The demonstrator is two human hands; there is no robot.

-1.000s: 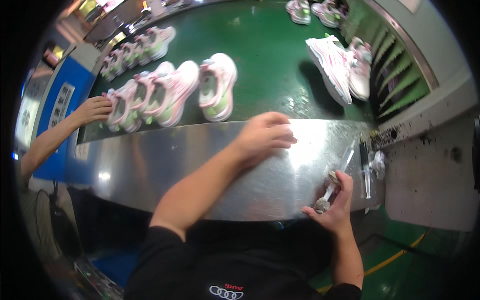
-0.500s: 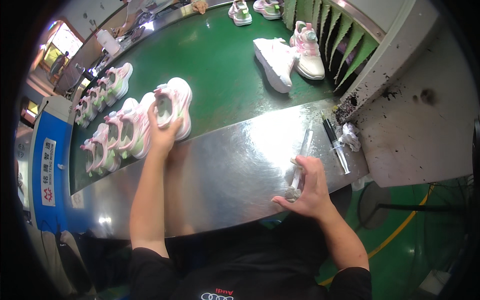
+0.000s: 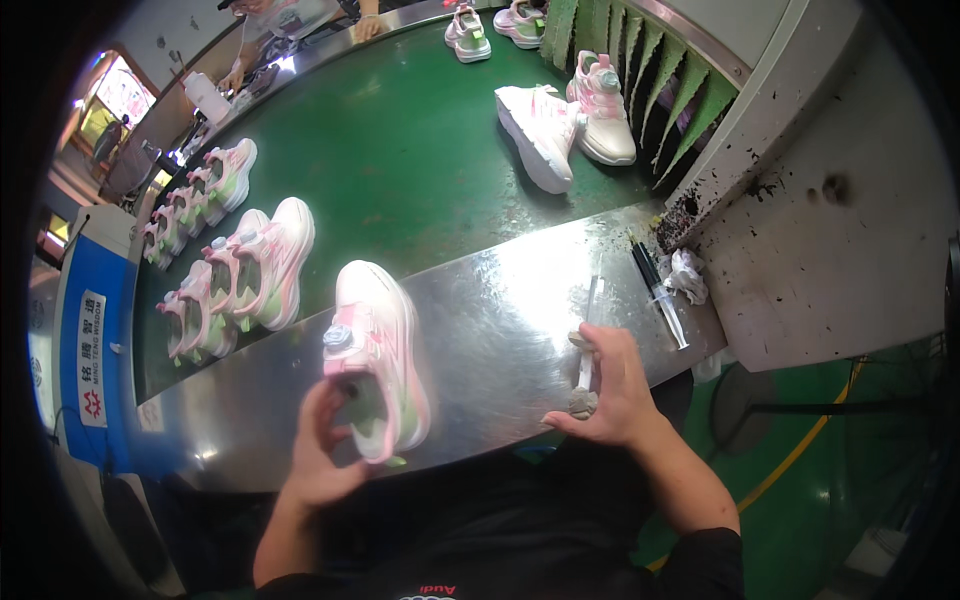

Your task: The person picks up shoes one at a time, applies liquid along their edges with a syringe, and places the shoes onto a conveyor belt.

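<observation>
- While the left hand (image 3: 322, 457) clasps a pink-and-white shoe (image 3: 376, 350) by the heel end of its collar, the toe points away from the person, over the metal ledge (image 3: 480, 360) (whether the sole touches it, I cannot tell).
- The right hand (image 3: 612, 390) curves around a clear syringe (image 3: 594, 298), thumb and forefinger wide apart; I cannot tell if its other fingers grip it.
- A dark syringe (image 3: 646, 264) lies to the right of the clear one, just beside a crumpled white wad (image 3: 687, 277).
- More shoes (image 3: 272, 262) stand in rows on the green surface (image 3: 400, 150), at the left.
</observation>
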